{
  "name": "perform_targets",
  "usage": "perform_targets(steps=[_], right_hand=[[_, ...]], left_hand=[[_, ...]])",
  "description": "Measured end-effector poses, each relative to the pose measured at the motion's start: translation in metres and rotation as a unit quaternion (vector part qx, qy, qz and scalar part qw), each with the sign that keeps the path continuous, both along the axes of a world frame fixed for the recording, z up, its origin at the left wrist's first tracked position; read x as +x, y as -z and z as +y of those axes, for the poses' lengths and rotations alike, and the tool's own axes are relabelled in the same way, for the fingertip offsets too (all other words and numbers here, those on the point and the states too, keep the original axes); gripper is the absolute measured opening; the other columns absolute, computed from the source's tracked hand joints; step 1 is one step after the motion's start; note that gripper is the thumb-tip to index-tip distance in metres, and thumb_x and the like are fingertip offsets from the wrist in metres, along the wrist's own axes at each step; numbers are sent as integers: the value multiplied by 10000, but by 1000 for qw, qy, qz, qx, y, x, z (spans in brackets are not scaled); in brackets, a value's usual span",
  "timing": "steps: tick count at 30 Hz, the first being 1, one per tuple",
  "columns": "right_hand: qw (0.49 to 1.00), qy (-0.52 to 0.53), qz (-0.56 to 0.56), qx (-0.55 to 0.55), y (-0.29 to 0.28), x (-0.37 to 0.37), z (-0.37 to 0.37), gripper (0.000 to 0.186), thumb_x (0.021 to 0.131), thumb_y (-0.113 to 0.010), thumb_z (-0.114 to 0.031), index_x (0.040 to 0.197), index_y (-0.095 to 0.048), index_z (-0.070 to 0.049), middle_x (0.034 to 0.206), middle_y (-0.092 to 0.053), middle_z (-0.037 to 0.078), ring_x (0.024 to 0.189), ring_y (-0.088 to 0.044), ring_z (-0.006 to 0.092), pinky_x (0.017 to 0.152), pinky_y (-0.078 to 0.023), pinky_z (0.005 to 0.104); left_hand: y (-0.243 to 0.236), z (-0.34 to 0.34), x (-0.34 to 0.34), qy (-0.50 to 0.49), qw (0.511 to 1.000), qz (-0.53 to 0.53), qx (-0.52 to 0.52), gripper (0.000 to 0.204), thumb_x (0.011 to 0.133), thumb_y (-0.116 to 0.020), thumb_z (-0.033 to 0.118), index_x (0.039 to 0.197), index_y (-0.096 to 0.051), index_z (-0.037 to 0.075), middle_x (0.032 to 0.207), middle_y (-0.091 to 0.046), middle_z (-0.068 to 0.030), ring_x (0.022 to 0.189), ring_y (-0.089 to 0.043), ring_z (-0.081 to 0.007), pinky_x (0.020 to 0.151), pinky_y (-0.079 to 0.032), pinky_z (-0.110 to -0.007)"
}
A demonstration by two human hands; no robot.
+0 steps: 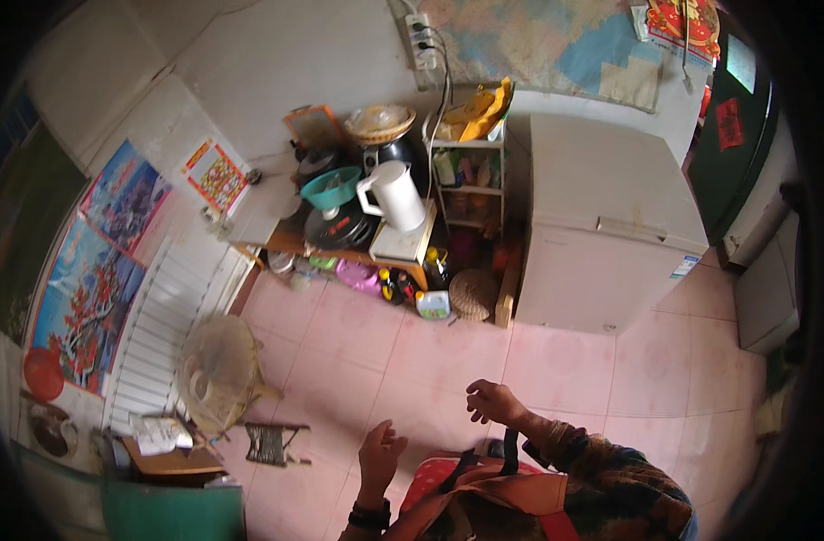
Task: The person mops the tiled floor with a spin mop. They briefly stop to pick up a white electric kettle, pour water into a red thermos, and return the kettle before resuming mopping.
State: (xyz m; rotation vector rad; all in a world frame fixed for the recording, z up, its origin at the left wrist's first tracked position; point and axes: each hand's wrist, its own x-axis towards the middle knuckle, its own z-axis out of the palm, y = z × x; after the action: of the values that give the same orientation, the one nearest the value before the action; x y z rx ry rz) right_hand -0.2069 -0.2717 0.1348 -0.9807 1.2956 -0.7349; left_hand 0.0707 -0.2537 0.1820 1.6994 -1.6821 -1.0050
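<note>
My left hand (381,449) is raised at the lower middle, fingers loosely bent and apart, with nothing visible in it; a dark band circles the wrist. My right hand (491,404) is a little farther forward and to the right, also empty with loosely curled, separated fingers. Beneath them are an orange garment or apron (520,496) with dark straps and a red polka-dot surface (421,482). A small folding stool (270,444) stands on the pink tiled floor (367,370) left of my hands.
A white chest freezer (592,270) stands ahead right. Beside it are a shelf rack (466,192) and a cluttered counter with a white kettle (396,194). On the left are a covered round basket (212,365), a radiator (141,329) and a wooden board with papers (173,460). A green door (735,180) is far right.
</note>
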Motion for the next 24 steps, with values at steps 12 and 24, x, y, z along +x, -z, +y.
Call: perform_targets(steps=[12, 24], right_hand=[[992, 67, 39, -103, -45, -13, -214, 289, 918, -527, -164, 1150, -527, 8, 831, -663, 96, 657, -683, 164, 506, -533, 272], [900, 178, 130, -376, -137, -121, -476, 273, 918, -530, -94, 1150, -593, 35, 735, -637, 106, 627, -638, 139, 590, -519, 291]], left_hand=[[-38, -286, -77, 214, 952, 170, -139, 522, 808, -733, 97, 1280, -523, 21, 1068, -636, -117, 848, -636, -132, 639, -477, -229], [-103, -496, -200, 275, 914, 183, -236, 628, 814, -721, 104, 1366, -440, 4, 1216, -600, -153, 1077, -608, -197, 753, -469, -262]])
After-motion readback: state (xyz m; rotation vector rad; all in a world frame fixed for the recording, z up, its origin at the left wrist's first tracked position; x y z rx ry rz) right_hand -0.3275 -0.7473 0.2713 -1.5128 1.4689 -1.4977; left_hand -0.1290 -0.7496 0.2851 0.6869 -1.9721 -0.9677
